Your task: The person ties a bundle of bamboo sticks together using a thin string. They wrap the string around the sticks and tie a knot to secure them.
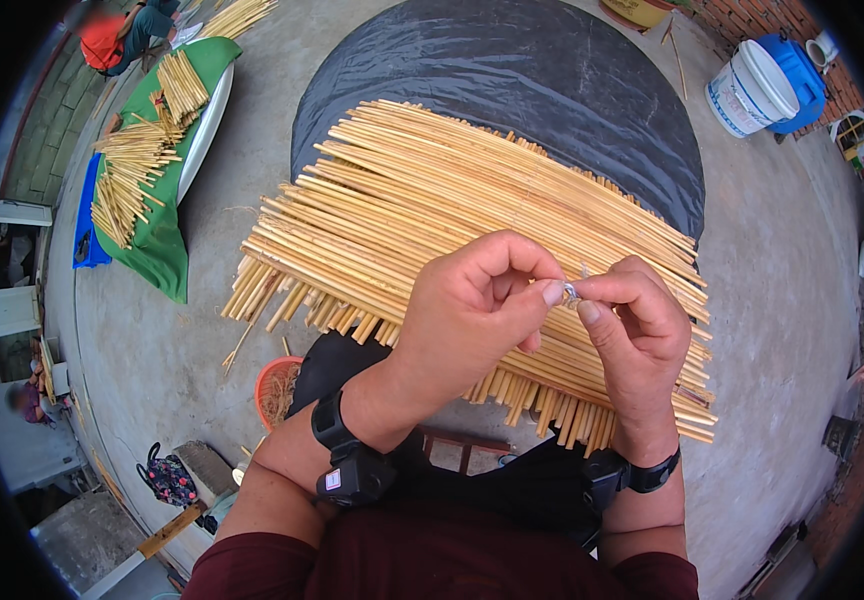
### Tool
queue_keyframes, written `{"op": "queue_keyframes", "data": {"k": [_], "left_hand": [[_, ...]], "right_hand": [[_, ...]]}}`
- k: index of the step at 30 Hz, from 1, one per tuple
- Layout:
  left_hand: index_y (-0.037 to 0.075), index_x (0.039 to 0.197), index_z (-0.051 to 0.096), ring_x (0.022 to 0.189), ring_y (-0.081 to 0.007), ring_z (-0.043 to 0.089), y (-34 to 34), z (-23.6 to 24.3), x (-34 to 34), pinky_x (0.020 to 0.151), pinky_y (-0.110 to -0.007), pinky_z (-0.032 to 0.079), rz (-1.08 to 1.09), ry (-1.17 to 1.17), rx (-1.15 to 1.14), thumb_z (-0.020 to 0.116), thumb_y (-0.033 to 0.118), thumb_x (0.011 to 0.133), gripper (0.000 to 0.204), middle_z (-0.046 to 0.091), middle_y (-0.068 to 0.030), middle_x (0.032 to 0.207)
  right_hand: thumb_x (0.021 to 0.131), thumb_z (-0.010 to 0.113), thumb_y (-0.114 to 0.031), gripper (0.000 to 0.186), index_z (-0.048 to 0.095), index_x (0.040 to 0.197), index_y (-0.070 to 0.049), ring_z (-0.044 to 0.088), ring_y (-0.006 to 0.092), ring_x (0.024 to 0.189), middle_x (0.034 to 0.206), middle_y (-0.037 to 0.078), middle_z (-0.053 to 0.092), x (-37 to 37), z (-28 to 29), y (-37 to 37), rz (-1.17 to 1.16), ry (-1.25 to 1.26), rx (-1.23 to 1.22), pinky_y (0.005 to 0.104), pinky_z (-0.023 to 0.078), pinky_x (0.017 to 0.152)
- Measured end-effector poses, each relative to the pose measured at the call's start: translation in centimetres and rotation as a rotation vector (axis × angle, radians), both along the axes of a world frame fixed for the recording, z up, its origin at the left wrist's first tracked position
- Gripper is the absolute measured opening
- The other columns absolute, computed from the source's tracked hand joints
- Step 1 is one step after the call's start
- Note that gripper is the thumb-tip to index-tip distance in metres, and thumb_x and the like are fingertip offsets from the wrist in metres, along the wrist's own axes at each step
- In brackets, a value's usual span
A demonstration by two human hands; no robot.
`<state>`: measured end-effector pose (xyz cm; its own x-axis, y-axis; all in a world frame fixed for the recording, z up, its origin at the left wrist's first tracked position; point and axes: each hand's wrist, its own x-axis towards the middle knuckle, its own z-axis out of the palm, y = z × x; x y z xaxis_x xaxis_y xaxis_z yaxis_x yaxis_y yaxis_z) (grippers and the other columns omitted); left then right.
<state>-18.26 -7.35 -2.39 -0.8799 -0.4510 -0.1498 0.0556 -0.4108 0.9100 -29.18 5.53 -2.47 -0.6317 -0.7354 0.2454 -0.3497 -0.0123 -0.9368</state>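
Note:
My left hand (487, 310) and my right hand (642, 335) meet above a wide pile of straw-yellow reed stalks (402, 220). Thumb and forefinger of each hand pinch a small shiny silvery piece (570, 293), too small to make out its kind. The stalks lie side by side in a thick layer, their ends uneven at the near and left edges. Beneath them spreads a round surface under a dark plastic sheet (512, 60). Each of my wrists wears a black strapped device.
At far left, a green cloth (177, 265) carries more short stalks beside a blue bin (89, 215). An orange basket (277, 390) with scraps stands near my left forearm. A white bucket (752, 90) is at far right. A person in red (102, 42) sits at upper left.

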Motion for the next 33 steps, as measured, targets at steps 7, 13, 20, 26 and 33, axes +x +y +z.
{"op": "queue_keyframes", "data": {"k": [7,13,20,26,33], "left_hand": [[-0.002,0.097,0.058,0.068,-0.0080,0.058,0.07,0.01,-0.06,0.053,-0.019,0.049,-0.004,0.004,-0.004,0.059,-0.001,0.088,0.009,0.063,-0.0085,0.089],[-0.002,0.097,0.058,0.066,-0.0079,0.058,0.09,0.03,-0.04,0.052,-0.019,0.049,-0.012,0.000,-0.009,0.058,0.000,0.089,0.008,0.063,-0.0087,0.088],[-0.002,0.096,0.059,0.060,-0.0081,0.057,0.04,-0.17,-0.05,0.051,-0.018,0.048,-0.020,0.003,0.006,0.057,0.001,0.090,0.007,0.063,-0.0089,0.085],[-0.002,0.096,0.059,0.058,-0.0080,0.057,-0.07,-0.29,-0.12,0.051,-0.018,0.048,-0.028,0.009,0.039,0.057,0.001,0.090,0.008,0.063,-0.0086,0.084],[-0.002,0.096,0.059,0.056,-0.0077,0.057,-0.25,-0.17,-0.16,0.050,-0.018,0.048,-0.038,-0.011,-0.001,0.057,0.001,0.090,0.007,0.063,-0.0081,0.083]], "right_hand": [[0.079,0.065,0.005,0.011,0.067,0.087,-0.002,0.054,0.0105,0.067,0.074,0.003,0.057,-0.03,-0.18,-0.03,-0.003,-0.009,0.001,0.0227,0.042,0.059],[0.079,0.065,0.005,0.011,0.067,0.087,-0.002,0.055,0.0107,0.067,0.074,0.003,0.058,-0.01,-0.20,-0.01,-0.003,-0.026,-0.012,0.0229,0.042,0.059],[0.079,0.065,0.005,0.010,0.067,0.087,-0.002,0.055,0.0105,0.067,0.074,0.003,0.058,-0.10,-0.26,0.02,0.001,-0.034,-0.014,0.0228,0.042,0.060],[0.079,0.065,0.005,0.010,0.067,0.087,-0.001,0.056,0.0102,0.068,0.075,0.003,0.057,-0.17,-0.32,0.10,0.004,-0.057,-0.011,0.0224,0.042,0.061],[0.079,0.065,0.005,0.011,0.067,0.088,-0.002,0.056,0.0102,0.069,0.074,0.003,0.057,-0.21,-0.32,0.09,-0.001,-0.054,0.006,0.0222,0.043,0.061]]}}
